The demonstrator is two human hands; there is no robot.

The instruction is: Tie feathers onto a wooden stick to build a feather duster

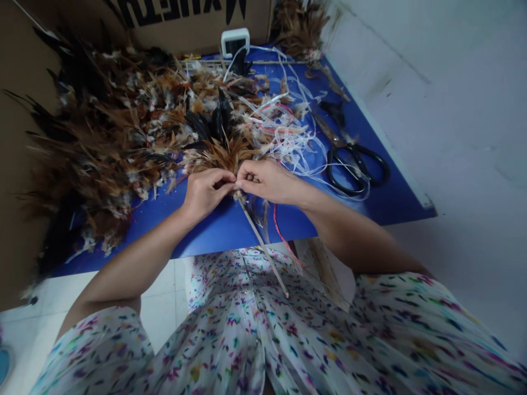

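Note:
My left hand (pixel 208 192) and my right hand (pixel 265 180) meet at the front of the table, fingertips pinched together where a bunch of brown feathers (pixel 230 153) joins a thin wooden stick (pixel 263 244). Darker feathers rise behind the brown ones, and the stick slants down past the table edge toward my lap. Both hands are closed on this feather duster at its binding. Whatever fine tie lies between the fingertips is too small to make out. Close to my right forearm, a red string (pixel 281 233) hangs over the table edge.
Heaps of brown and black feathers (pixel 123 120) cover the left of the blue table (pixel 395 192). Tangled white plastic strips (pixel 294 140) and large black-handled scissors (pixel 349 151) lie at right. A small white-framed device (pixel 235 43) stands before a cardboard box (pixel 197 33). A wall (pixel 461 109) borders the right side.

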